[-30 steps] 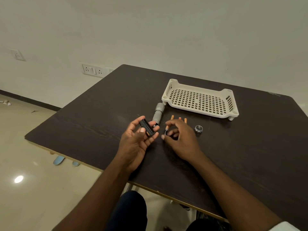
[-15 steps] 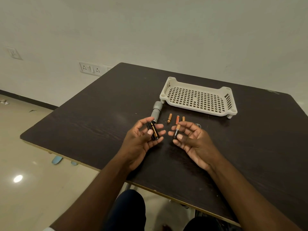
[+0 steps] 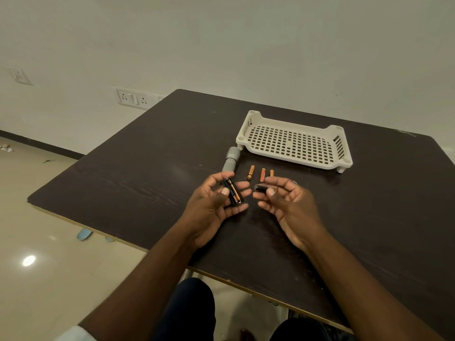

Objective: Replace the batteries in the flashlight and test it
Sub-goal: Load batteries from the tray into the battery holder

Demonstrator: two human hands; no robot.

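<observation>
My left hand (image 3: 213, 207) holds a black battery holder (image 3: 233, 192) between thumb and fingers, with a battery seated in it. My right hand (image 3: 286, 206), palm up and close beside it, pinches one small dark battery (image 3: 261, 187) at the fingertips. The grey flashlight body (image 3: 230, 161) lies on the dark table (image 3: 152, 168) just beyond my left hand. Three orange batteries lie loose behind my fingers: one (image 3: 250, 172), a second (image 3: 262, 175) and a third (image 3: 271, 173). A metal ring (image 3: 295, 182) peeks out behind my right hand.
A white perforated plastic tray (image 3: 294, 142) stands empty at the back of the table. The table's near edge runs just under my forearms. Wall sockets (image 3: 134, 99) sit on the wall to the left.
My right hand picked a battery up off the table, turned palm up and brought it toward the holder. My left hand turned the holder more upright.
</observation>
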